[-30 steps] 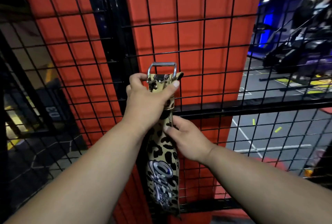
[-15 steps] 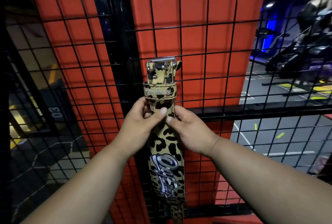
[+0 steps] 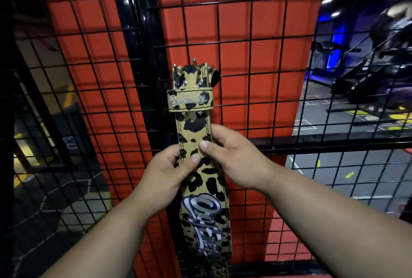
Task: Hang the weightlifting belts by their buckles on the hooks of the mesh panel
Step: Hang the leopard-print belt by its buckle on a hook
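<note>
Head view: both hands (image 3: 169,175) pinch leopard belt (image 3: 194,135) against mesh panel (image 3: 256,59).

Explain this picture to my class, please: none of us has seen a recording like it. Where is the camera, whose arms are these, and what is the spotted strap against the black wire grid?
No machine is at work here. The camera sits on a person's head and looks forward and down, so the two bare arms reaching in from the bottom belong to the wearer. There is only this one view.

The spotted strap is a leopard-print weightlifting belt, standing upright against a black mesh panel with a red wall behind it. Its metal buckle is at the top, level with the wires; whether it sits on a hook cannot be made out.

The left hand and the right hand both pinch the belt around its middle, thumbs on the front face. Beyond the mesh, on the right, gym machines stand in blue light.
</note>
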